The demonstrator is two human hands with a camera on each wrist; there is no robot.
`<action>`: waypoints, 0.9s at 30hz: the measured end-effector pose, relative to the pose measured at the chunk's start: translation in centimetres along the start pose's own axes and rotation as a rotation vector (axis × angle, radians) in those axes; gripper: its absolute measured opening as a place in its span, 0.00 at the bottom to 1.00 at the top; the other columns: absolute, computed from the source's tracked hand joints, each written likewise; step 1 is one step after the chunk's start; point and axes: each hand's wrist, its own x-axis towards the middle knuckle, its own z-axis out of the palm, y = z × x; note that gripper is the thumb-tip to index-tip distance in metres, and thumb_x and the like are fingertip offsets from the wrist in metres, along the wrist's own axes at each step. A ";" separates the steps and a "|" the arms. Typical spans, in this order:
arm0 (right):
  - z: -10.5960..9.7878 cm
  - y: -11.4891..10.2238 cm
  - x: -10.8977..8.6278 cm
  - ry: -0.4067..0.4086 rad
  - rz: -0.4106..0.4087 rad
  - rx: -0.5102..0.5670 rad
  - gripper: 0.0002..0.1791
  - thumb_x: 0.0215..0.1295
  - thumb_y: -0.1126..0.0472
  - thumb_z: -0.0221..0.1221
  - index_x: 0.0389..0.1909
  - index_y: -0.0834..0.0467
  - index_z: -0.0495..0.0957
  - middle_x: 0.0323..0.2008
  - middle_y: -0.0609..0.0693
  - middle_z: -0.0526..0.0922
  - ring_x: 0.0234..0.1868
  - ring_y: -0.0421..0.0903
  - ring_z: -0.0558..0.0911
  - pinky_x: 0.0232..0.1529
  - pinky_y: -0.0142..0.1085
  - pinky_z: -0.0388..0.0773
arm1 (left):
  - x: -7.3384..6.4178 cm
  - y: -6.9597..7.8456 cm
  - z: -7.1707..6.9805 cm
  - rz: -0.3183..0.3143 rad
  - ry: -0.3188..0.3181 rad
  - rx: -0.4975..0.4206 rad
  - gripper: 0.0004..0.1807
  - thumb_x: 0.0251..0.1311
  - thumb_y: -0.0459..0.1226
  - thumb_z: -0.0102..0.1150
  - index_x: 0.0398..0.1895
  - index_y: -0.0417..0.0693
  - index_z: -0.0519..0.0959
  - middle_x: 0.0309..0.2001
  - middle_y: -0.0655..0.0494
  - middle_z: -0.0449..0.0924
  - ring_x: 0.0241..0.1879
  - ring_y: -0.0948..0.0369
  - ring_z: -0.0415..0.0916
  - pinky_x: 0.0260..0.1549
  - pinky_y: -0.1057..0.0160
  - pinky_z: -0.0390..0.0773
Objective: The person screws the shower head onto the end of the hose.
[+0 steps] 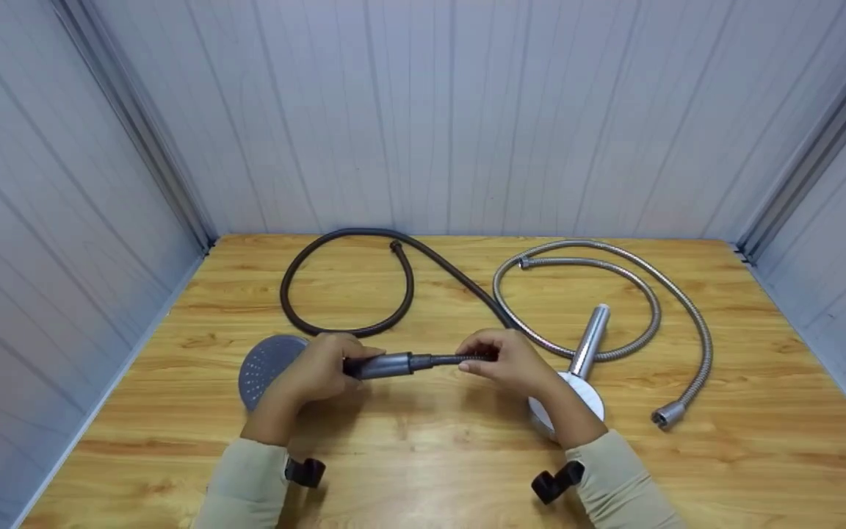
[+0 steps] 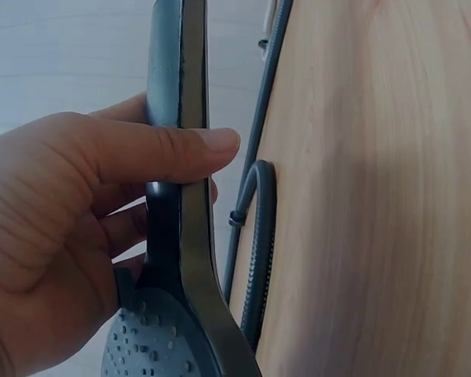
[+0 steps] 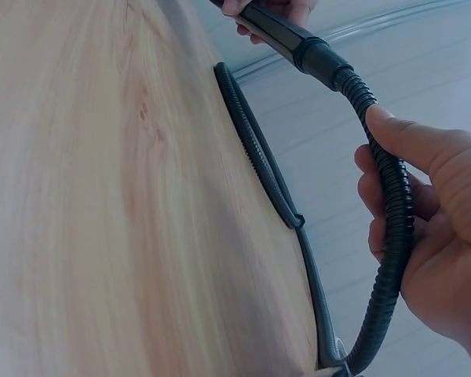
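My left hand [image 1: 326, 367] grips the handle of a dark grey shower head [image 1: 269, 369], thumb laid across it in the left wrist view. The round nozzle face sits to the left of that hand. At the handle's other end, a dark ribbed shower hose [image 3: 392, 204] joins it through a fitting [image 3: 326, 64]. My right hand [image 1: 511, 360] holds this hose a short way from the fitting, thumb and fingers curled round it. From there the hose runs back across the table in a loop, its far end nut [image 1: 395, 246] lying inside the loop.
A chrome shower head [image 1: 590, 342] lies face side near my right forearm, partly hidden by it. Behind it a silver hose [image 1: 695, 316] is coiled on the wooden table [image 1: 408, 470], with one end nut [image 1: 668, 416] toward the right. Pale panelled walls [image 1: 452, 117] enclose the table.
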 end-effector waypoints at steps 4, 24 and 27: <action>0.3 0.5 0.5 0.001 -0.003 0.023 0.07 0.59 0.64 0.67 0.38 0.60 0.84 0.34 0.49 0.84 0.33 0.41 0.76 0.35 0.31 0.73 | 0.2 -0.6 -0.2 -0.009 -0.010 -0.035 0.28 0.40 0.25 0.74 0.49 0.50 0.86 0.35 0.61 0.82 0.32 0.63 0.72 0.33 0.62 0.74; 2.4 1.6 2.1 0.011 0.057 0.004 0.06 0.61 0.62 0.66 0.39 0.58 0.84 0.34 0.45 0.83 0.35 0.42 0.78 0.38 0.35 0.74 | 0.8 -2.6 -1.0 -0.124 -0.087 -0.030 0.26 0.42 0.25 0.74 0.49 0.50 0.85 0.42 0.56 0.84 0.38 0.61 0.76 0.42 0.55 0.78; 2.8 1.8 2.3 0.013 0.070 0.026 0.06 0.61 0.62 0.66 0.39 0.58 0.84 0.33 0.45 0.83 0.35 0.43 0.78 0.37 0.34 0.74 | 0.8 -2.9 -0.9 -0.125 -0.087 -0.030 0.25 0.44 0.25 0.74 0.50 0.48 0.85 0.43 0.54 0.84 0.41 0.59 0.78 0.44 0.54 0.78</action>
